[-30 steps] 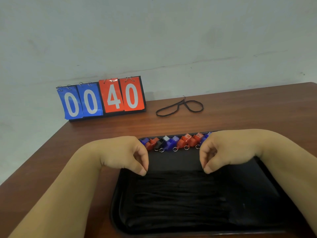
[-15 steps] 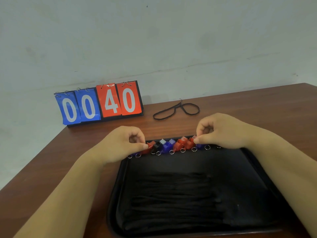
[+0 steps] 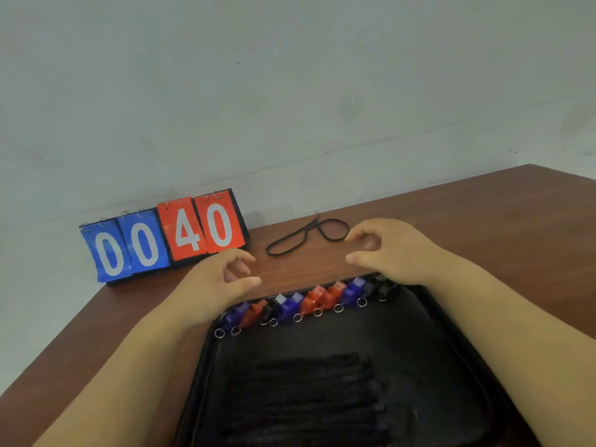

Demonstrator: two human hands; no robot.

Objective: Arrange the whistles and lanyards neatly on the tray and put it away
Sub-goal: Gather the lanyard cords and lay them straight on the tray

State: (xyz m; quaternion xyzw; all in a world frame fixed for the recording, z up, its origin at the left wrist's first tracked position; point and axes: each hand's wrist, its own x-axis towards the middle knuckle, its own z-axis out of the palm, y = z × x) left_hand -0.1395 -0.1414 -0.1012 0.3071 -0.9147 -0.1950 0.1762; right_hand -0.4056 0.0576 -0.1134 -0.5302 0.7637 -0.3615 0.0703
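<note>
A black tray [image 3: 448,321] lies on the table in front of me. Along its far edge runs a row of several whistles [image 3: 309,301], blue, red and black, each with a metal ring. A bundle of black lanyards [image 3: 309,391] lies across the tray's middle. One loose black lanyard [image 3: 306,237] lies on the table beyond the tray. My left hand [image 3: 222,282] hovers past the tray's far left corner, fingers apart and empty. My right hand [image 3: 390,250] hovers past the far edge, fingers curled apart, close to the loose lanyard's right loop and holding nothing.
A flip scoreboard [image 3: 164,237] reading 00 and 40 stands at the table's back left, against the pale wall. The brown wooden table [image 3: 483,221] extends to the right; its left edge runs diagonally beside my left forearm.
Both hands have left the row of whistles and moved forward over the table beyond the tray, fingers now apart. The camera has tilted up.
</note>
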